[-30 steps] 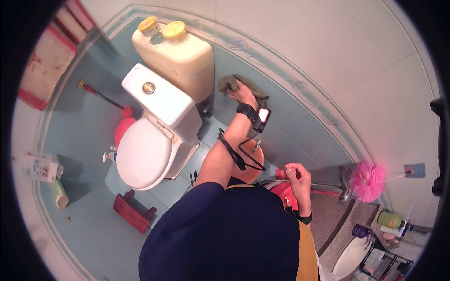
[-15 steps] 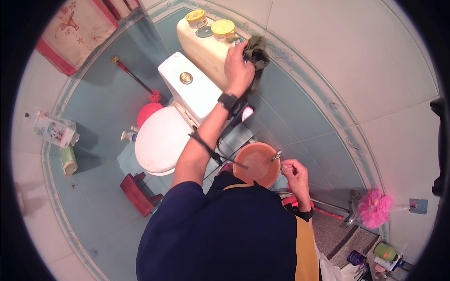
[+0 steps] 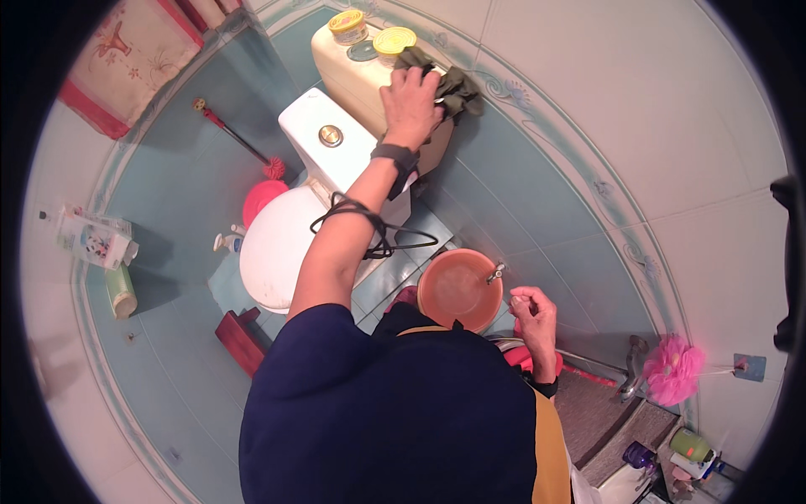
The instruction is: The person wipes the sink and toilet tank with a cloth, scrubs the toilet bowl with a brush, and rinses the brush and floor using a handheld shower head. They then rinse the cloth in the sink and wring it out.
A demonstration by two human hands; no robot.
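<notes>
Left of centre: white toilet, lid down, partly behind the left forearm. Beside its cistern: beige tank, near blue wall tiles. At centre, low: orange basin. Lower left, partly behind the dark-blue sleeve: red stool. At the right end of the beige tank: olive cloth, bunched at the upper edge, overlapping the wall in view. Contact with tiles: cannot tell. On the cloth: left hand, back upward. Fingers bent, slightly spread, pressing on and gripping bunched fabric. Right of the basin: right hand, apart from the cloth. Fingers curled, thumb close to forefinger; cannot tell whether pressed together. Far right, against the wall: pink bath puff. Over the left forearm: black cable, in loose loops. On the beige tank's top: two yellow-lidded tubs, just left of the cloth. At the basin's right rim in view: small metal tap. On the cistern lid: round gold-toned button.
</notes>
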